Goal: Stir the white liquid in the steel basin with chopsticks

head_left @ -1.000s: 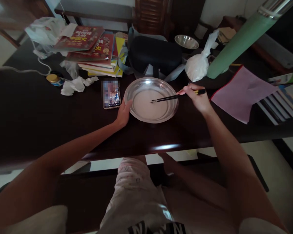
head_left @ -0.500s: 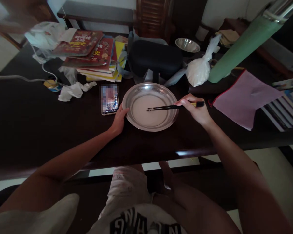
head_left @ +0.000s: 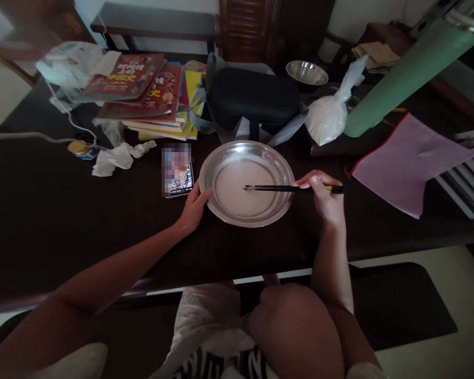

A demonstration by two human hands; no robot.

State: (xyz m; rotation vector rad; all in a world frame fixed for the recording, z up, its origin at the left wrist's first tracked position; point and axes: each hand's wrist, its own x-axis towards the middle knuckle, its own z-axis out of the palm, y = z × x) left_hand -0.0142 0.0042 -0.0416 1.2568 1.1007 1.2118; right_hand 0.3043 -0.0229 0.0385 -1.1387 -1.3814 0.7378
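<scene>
A shallow round metal bowl (head_left: 286,202) stands on the dark table, with a whitish liquid or paste (head_left: 237,197) covering its bottom. My left hand (head_left: 194,206) grips the bowl's left rim, thumb over the edge and the other fingers partly hidden beneath it. In my right hand (head_left: 322,195) is a pair of dark chopsticks (head_left: 276,188), closed in the fingers at the bowl's right side. The chopsticks lie nearly level across the bowl, close together, their tips over or in the white contents near the middle; whether they touch it I cannot tell.
Left of the bowl lies a lit phone (head_left: 177,171), near crumpled tissue (head_left: 116,158) and a small jar (head_left: 82,149). Behind are stacked books (head_left: 142,100), a black case (head_left: 253,97), a second metal bowl (head_left: 307,72) and a tied white bag (head_left: 327,118). A green cylinder (head_left: 411,76) and pink pouch (head_left: 406,158) sit right.
My right hand and the chopsticks have shifted slightly right, and my right forearm and elbow have swung inward. The left hand keeps its hold on the bowl. The whole view has moved a little.
</scene>
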